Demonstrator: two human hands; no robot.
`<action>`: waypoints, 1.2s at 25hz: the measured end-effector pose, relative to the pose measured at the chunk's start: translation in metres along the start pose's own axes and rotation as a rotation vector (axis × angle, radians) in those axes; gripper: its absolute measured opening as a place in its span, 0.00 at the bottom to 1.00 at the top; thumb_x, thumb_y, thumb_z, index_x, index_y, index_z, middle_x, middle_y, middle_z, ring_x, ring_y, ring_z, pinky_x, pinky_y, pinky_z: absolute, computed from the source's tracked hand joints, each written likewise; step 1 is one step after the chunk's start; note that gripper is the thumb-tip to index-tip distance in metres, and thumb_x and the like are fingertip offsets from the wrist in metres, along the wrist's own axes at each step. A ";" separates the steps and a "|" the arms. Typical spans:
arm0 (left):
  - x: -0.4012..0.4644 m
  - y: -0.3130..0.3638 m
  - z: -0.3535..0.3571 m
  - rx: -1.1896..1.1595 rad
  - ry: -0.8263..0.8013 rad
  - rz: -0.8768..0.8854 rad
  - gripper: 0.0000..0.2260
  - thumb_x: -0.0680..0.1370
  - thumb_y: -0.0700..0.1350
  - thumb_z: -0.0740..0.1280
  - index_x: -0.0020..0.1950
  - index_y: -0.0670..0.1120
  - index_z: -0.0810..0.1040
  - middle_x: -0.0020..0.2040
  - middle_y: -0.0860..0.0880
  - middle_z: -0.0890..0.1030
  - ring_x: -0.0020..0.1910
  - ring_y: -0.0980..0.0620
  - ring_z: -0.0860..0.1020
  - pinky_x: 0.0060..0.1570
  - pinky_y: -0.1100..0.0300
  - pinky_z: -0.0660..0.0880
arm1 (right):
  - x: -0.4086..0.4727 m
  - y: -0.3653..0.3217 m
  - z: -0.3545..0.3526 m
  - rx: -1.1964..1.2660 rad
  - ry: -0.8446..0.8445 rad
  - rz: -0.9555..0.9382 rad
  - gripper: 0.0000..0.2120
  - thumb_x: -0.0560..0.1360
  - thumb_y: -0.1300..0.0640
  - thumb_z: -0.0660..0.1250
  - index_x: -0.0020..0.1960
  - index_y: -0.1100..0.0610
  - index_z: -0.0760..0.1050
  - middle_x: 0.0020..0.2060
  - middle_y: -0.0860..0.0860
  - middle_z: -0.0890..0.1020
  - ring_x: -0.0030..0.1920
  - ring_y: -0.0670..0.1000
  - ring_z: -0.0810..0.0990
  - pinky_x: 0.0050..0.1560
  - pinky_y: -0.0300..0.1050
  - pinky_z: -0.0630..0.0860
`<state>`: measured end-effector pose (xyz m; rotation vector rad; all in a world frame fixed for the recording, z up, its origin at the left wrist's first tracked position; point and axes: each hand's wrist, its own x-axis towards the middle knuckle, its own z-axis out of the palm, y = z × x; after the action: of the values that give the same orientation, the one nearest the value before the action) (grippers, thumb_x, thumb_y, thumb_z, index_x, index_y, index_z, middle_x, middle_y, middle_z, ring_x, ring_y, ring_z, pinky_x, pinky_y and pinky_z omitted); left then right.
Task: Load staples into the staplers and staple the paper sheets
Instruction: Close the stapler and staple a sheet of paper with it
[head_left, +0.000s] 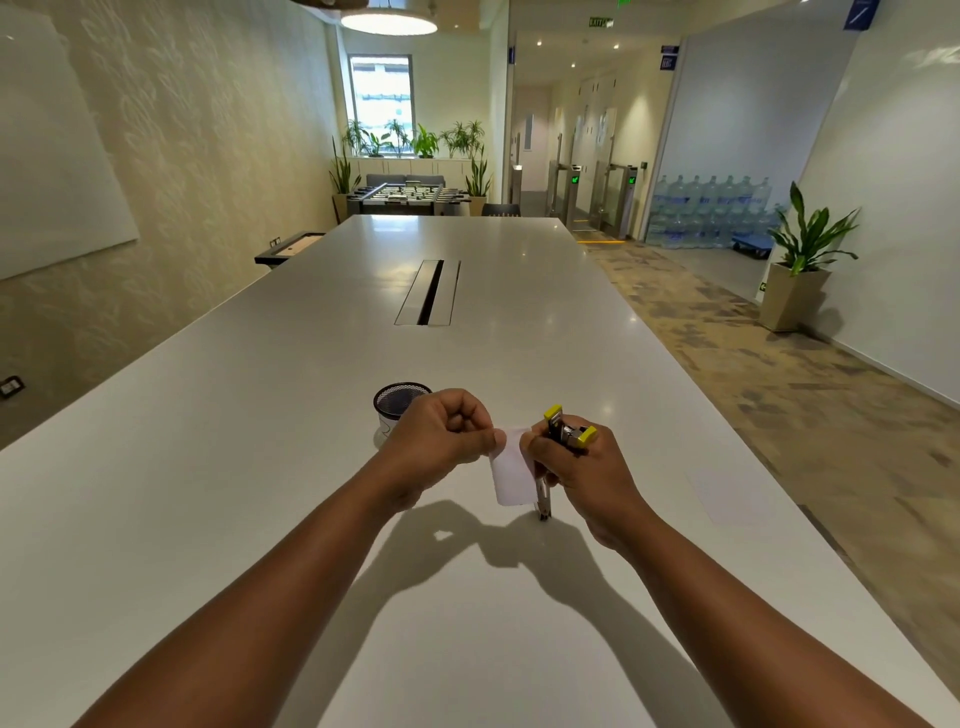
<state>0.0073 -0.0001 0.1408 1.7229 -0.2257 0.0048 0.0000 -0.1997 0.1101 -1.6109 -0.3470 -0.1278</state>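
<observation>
My right hand (582, 467) is closed around a small yellow and metal stapler (563, 434), held above the white table (260, 493) with its yellow ends pointing up and its metal tip (543, 506) pointing down toward the tabletop. My left hand (441, 436) pinches the top edge of a small white paper slip (511, 470) between thumb and fingers. The slip hangs between both hands, its right edge against the stapler and my right fingers. Both hands float a little above the table, casting shadows below.
A black mesh cup (400, 402) stands on the table just behind my left hand. A white paper sheet (727, 493) lies flat near the table's right edge. A cable slot (430, 292) runs along the table's middle. Carpeted floor lies right of the table.
</observation>
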 end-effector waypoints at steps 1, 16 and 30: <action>-0.001 -0.003 0.005 -0.134 0.043 -0.028 0.10 0.72 0.34 0.76 0.39 0.47 0.78 0.36 0.41 0.79 0.37 0.48 0.77 0.39 0.58 0.78 | 0.000 0.000 0.000 0.007 0.009 0.006 0.06 0.72 0.56 0.70 0.39 0.58 0.79 0.30 0.49 0.79 0.31 0.47 0.77 0.32 0.39 0.73; -0.012 -0.022 0.035 -0.213 0.085 -0.194 0.09 0.81 0.47 0.67 0.49 0.42 0.81 0.45 0.40 0.85 0.43 0.44 0.82 0.42 0.54 0.79 | -0.006 0.009 0.005 0.167 0.092 0.069 0.08 0.79 0.61 0.69 0.41 0.59 0.78 0.28 0.50 0.78 0.29 0.47 0.77 0.33 0.41 0.73; -0.012 -0.027 0.033 0.257 0.209 0.098 0.24 0.79 0.57 0.69 0.31 0.42 0.68 0.21 0.59 0.73 0.22 0.64 0.71 0.24 0.69 0.62 | -0.009 0.016 0.012 0.167 0.141 0.113 0.08 0.73 0.55 0.72 0.40 0.59 0.80 0.31 0.54 0.80 0.32 0.50 0.79 0.39 0.46 0.76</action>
<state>-0.0040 -0.0264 0.1074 1.9495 -0.1586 0.2963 -0.0053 -0.1899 0.0914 -1.4433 -0.1527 -0.1222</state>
